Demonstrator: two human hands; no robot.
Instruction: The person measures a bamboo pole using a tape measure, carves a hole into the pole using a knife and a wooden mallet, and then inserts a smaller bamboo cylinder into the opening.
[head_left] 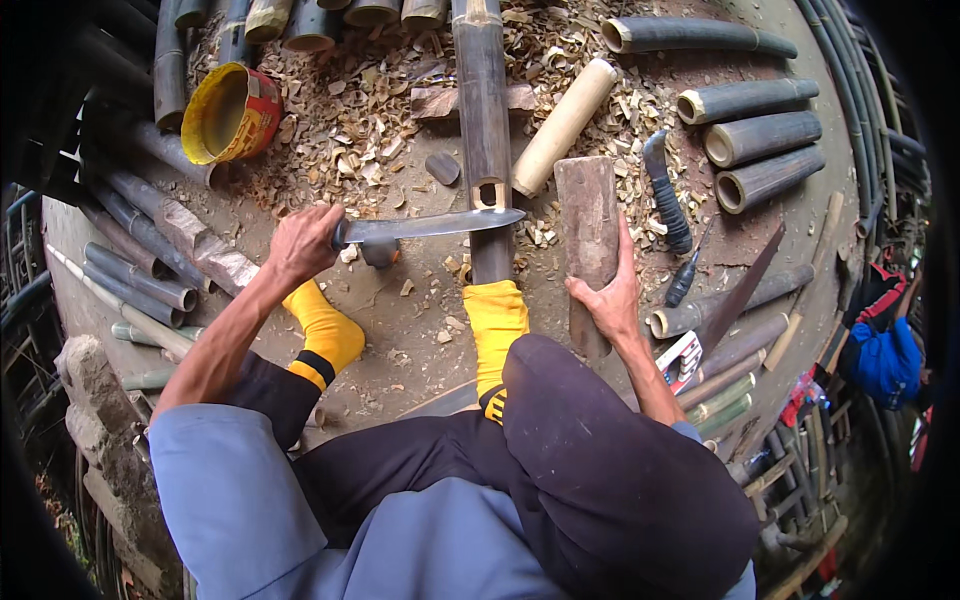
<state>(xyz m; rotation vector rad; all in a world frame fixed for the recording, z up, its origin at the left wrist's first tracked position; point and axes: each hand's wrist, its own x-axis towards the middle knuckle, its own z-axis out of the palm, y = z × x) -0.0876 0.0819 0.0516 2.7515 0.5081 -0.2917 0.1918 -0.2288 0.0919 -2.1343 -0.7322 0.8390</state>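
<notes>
My left hand (305,240) is closed round the handle of a long machete (430,226). Its blade lies across a dark bamboo pole (486,120), just below a squarish hole (488,194) cut in the wall. In my right hand (610,300) is a worn wooden block (587,220), held by its side to the right of the pole. My foot in a yellow sock (495,315) rests on the pole's near end; the other yellow-socked foot (325,325) is on the ground at left. The pole lies over a small wooden support (434,102).
Shavings (350,130) cover the far ground. A pale peeled bamboo piece (567,125) lies beside the pole. At right are a dark-wrapped tool (665,190), a pointed tool (685,280), a saw (740,290) and bamboo sections (765,140). A yellow-red bucket (230,113) stands at left.
</notes>
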